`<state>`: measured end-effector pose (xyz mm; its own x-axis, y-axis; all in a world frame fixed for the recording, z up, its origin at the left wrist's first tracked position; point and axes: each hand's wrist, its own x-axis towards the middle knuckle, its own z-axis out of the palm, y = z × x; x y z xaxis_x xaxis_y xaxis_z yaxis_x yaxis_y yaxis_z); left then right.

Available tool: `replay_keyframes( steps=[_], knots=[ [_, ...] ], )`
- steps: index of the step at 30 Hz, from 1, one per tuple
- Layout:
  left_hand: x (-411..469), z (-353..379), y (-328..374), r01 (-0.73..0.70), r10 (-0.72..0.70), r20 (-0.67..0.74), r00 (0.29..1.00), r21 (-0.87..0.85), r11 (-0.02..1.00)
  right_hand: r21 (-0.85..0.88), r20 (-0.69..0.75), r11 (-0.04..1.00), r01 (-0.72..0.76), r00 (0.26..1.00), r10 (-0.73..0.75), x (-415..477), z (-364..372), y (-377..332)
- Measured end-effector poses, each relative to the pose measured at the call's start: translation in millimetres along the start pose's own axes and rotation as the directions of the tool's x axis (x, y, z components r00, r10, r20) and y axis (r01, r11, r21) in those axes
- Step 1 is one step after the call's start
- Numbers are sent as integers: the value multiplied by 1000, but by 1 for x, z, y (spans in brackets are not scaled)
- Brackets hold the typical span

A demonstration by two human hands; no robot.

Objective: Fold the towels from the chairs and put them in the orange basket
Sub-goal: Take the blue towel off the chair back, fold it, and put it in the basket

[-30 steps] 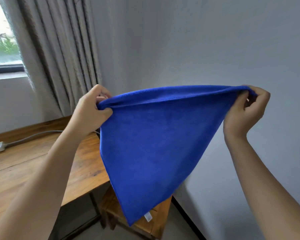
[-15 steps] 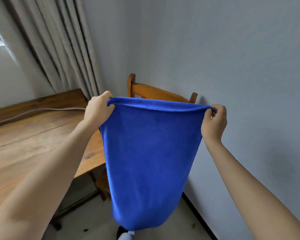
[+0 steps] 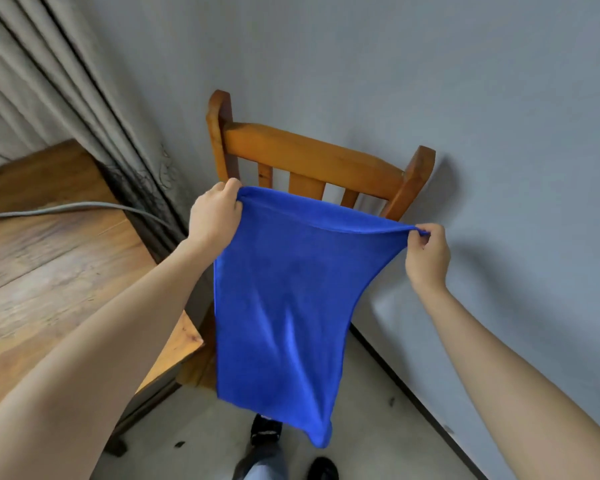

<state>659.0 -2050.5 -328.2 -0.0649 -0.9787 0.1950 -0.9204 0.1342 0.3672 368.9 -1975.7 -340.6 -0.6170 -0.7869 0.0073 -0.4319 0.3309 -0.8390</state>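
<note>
A blue towel [image 3: 284,306] hangs doubled over in front of me, its top edge stretched between both hands. My left hand [image 3: 215,216] pinches the top left corner. My right hand [image 3: 426,258] pinches the top right corner. The towel's lower end dangles free above the floor. Behind it stands a wooden chair [image 3: 309,157] with a slatted back against the wall; its seat is hidden by the towel. The orange basket is not in view.
A wooden table [image 3: 49,258] with a grey cable [image 3: 59,209] on it stands at the left. Grey curtains [image 3: 66,84] hang behind it. A grey wall [image 3: 499,133] runs along the right. My shoes [image 3: 265,429] show on the floor below.
The view has tipped downward, so the chair back now shows fully. Both hands have lowered with the towel and come closer together; the towel hangs narrower.
</note>
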Motion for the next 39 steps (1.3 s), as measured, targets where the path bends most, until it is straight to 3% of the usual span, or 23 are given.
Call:
replay_keyframes(
  steps=[7, 13, 21, 27, 30, 34, 37, 39],
  knots=[
    [-29, 76, -26, -42, 31, 215, 976, 47, 998, -147, 146, 983, -114, 980, 135, -5, 30, 70],
    [-82, 126, -39, -46, -59, 448, 892, 219, 975, -250, 275, 947, -199, 924, 267, -30, 59, 129],
    [-177, 145, -59, 320, -335, 455, 825, 112, 941, -236, 248, 901, -365, 873, 419, -78, 54, 196],
    [-249, 160, -87, 302, -378, 495, 783, 229, 925, -311, 408, 874, -374, 778, 478, -127, 24, 254],
    [-280, 173, -95, 401, -445, 474, 760, 197, 895, -333, 449, 863, -381, 740, 500, -145, 20, 269],
    [-304, 189, -95, 670, -590, 429, 684, -51, 740, -307, 482, 858, -412, 710, 513, -158, 22, 291],
    [-322, 204, -101, 796, -676, 486, 554, -72, 601, -256, 520, 860, -443, 687, 508, -168, 22, 311],
    [-330, 213, -104, 890, -706, 563, 429, -131, 437, -227, 510, 841, -491, 676, 532, -174, 25, 324]
  ],
)
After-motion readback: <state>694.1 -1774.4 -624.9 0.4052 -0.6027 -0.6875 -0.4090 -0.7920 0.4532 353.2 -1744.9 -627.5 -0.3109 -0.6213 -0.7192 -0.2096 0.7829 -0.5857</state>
